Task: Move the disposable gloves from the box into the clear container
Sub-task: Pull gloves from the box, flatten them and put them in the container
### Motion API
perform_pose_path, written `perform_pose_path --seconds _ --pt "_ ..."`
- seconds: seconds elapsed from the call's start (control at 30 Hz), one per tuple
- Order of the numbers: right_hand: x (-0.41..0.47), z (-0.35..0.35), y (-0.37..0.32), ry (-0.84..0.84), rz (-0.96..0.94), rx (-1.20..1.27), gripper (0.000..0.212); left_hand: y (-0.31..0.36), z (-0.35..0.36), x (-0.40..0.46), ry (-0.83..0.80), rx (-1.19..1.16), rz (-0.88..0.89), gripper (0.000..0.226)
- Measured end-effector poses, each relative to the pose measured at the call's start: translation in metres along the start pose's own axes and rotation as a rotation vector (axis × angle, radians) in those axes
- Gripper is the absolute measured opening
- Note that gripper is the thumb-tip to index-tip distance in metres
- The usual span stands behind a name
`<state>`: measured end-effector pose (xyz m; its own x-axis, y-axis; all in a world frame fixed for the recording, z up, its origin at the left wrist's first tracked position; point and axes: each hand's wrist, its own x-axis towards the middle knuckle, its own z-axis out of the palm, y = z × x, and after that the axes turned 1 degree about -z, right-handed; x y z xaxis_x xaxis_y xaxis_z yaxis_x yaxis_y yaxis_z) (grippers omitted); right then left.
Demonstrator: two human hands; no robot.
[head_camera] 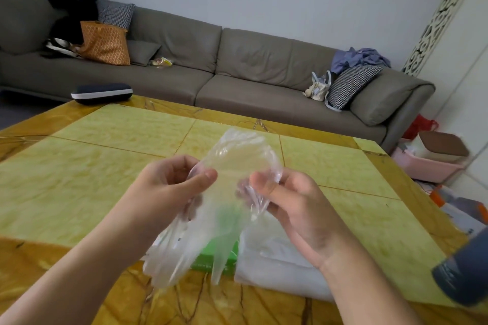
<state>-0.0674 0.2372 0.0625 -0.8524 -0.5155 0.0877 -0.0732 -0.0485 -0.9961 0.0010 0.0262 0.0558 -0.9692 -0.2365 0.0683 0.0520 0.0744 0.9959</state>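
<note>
Beyond your hands a long grey sofa (237, 71) runs along the wall, with cushions and bags on it. Under your hands lies the counter (92, 166), yellow-green stone with amber borders. Just below your right hand, on the counter, sits a pale, see-through container (277, 264); its exact shape is unclear. Touching its left side, directly beneath the gap between your hands, is a green box (224, 253), mostly hidden behind hanging plastic. A dark cylinder (464, 269) stands at the edge of view, well to the right of your right hand.

Your forearms reach in from the bottom corners and meet in the middle, raised above the counter. Your left hand (169, 185) is curled, thumb pressed against fingers, pinching a clear disposable glove (237, 155). Your right hand (287, 200) faces it, thumb and fingers closed on the crumpled other edge of the same film. More thin gloves (179, 250) dangle below your left hand in front of the box.
</note>
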Motion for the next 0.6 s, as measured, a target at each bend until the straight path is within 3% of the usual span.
perform_pose_path --seconds 0.07,0.13,0.4,0.6 --pt "-0.003 0.003 -0.001 -0.031 0.017 -0.01 0.017 -0.001 0.003 0.0 0.02 -0.016 0.004 0.031" --pt "-0.002 0.003 0.002 0.025 0.04 0.007 0.01 -0.003 0.003 0.002 0.062 -0.043 0.012 0.031" --pt "-0.001 -0.009 0.002 0.04 0.041 -0.073 0.039 -0.002 -0.002 0.003 0.037 -0.067 -0.029 0.028" --pt "-0.001 -0.015 0.002 0.119 0.091 -0.061 0.014 -0.002 0.002 0.001 -0.018 0.037 -0.046 0.033"
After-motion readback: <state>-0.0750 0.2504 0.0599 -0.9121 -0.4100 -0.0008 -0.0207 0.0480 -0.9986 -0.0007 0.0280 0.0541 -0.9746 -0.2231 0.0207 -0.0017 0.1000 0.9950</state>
